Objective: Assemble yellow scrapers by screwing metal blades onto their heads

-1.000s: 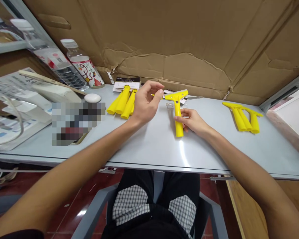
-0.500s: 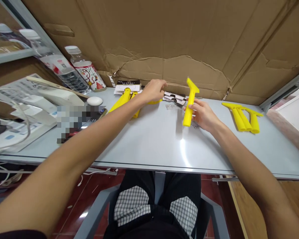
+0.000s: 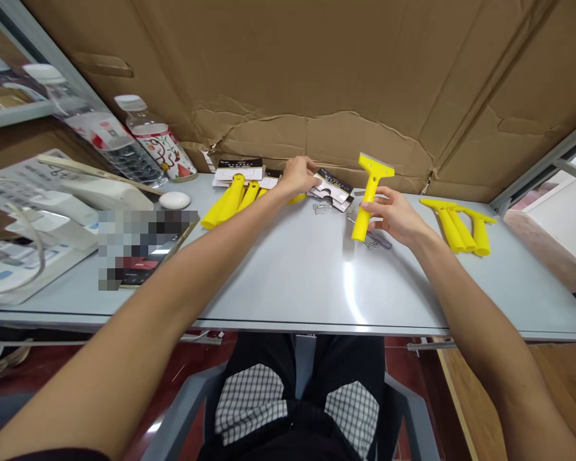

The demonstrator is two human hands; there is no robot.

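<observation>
From my remote seat, I see creased cardboard [image 3: 288, 77] covering the wall behind the grey counter [image 3: 288, 291], a shelf [image 3: 14, 115] at far left, a white wall [image 3: 561, 198] at right, and glossy red tile floor [image 3: 192, 365] around a grey chair [image 3: 177, 390].

Head-worn view, facing forward and down
</observation>
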